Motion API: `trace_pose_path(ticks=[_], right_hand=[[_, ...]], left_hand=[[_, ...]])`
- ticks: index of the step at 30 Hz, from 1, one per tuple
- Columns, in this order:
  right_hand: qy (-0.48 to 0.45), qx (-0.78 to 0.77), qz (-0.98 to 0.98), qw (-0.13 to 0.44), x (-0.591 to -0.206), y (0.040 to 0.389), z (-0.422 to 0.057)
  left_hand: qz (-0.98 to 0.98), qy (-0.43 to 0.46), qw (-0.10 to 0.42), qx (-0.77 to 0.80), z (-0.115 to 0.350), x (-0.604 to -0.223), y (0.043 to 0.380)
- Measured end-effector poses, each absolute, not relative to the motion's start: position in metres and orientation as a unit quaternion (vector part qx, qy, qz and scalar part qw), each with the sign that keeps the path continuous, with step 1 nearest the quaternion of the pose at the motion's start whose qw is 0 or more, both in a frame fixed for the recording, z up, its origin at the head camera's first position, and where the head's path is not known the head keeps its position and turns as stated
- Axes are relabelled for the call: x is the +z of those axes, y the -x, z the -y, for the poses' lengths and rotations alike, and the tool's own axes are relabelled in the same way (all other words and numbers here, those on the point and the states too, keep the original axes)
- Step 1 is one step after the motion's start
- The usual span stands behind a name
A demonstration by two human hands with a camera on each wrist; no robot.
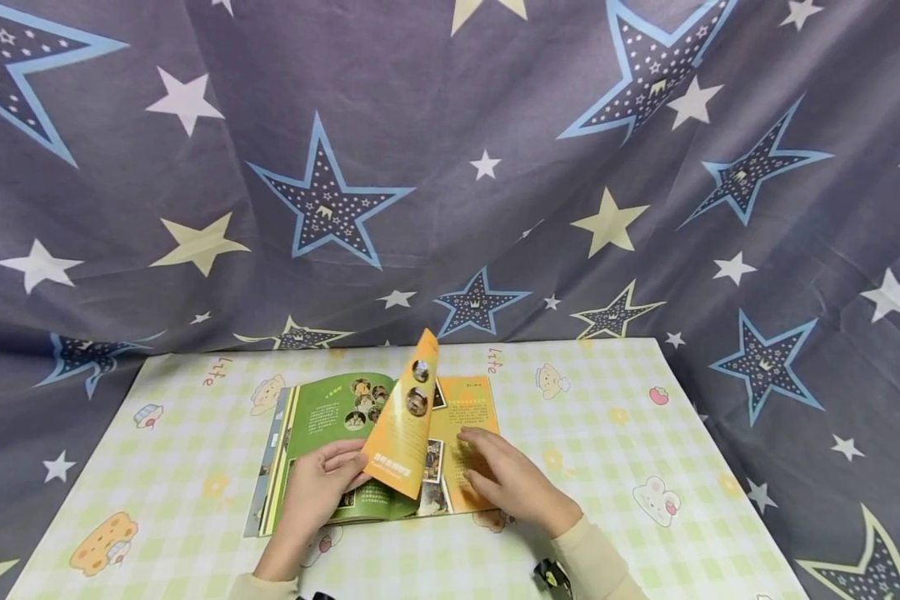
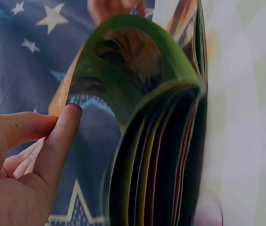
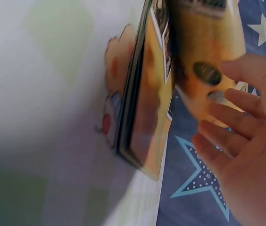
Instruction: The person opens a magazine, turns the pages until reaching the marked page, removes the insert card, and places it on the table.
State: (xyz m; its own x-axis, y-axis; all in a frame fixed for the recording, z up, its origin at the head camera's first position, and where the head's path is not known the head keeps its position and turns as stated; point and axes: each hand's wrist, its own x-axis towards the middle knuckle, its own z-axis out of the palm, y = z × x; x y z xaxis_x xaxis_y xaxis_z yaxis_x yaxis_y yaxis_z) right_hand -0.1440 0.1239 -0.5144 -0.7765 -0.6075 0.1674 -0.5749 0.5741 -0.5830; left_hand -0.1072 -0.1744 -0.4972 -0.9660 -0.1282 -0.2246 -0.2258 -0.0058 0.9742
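Observation:
An open magazine (image 1: 318, 425) lies on the table, green on its left side and orange on its right page (image 1: 471, 408). One orange leaf (image 1: 401, 429) stands raised and curved near the middle. My left hand (image 1: 317, 483) pinches the lower left corner of that leaf between thumb and fingers. In the left wrist view, the thumb (image 2: 60, 141) presses the leaf's edge, and its green back (image 2: 123, 37) bends toward the spine. Over the right page hovers my right hand (image 1: 517, 483), fingers relaxed and apart. In the right wrist view, no leaf lies in that hand's grasp.
A checked tablecloth (image 1: 607, 517) with cartoon prints covers the table. Behind and to the right hangs a dark curtain (image 1: 435, 208) printed with stars. A small black device (image 1: 551, 575) sits at the right wrist, close to the tabletop.

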Motion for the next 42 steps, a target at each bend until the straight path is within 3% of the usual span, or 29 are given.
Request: trace_pose_path(ticks=[20, 42], right_hand=[[0.334, -0.221, -0.909, 0.118, -0.528, 0.140, -0.139], [0.347, -0.285, -0.885, 0.122, -0.521, 0.143, -0.149]], left_hand=[[-0.755, 0.235, 0.014, 0.612, 0.250, -0.506, 0.069], [-0.759, 0.285, 0.031, 0.584, 0.271, -0.524, 0.057]])
